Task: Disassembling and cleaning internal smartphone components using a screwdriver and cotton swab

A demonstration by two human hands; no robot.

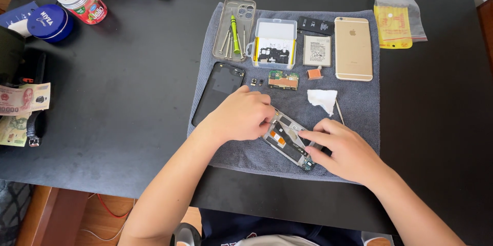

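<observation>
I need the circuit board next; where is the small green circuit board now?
In the head view, the green circuit board lies mid-towel, just below the clear plastic box and left of the small orange block.

The left hand covers the upper end of the opened grey phone frame, and its grip there cannot be made out. The right hand hides the frame's lower right edge. The small parts inside the clear plastic box are too small to tell. The folded banknotes are cut off by the left edge.
</observation>
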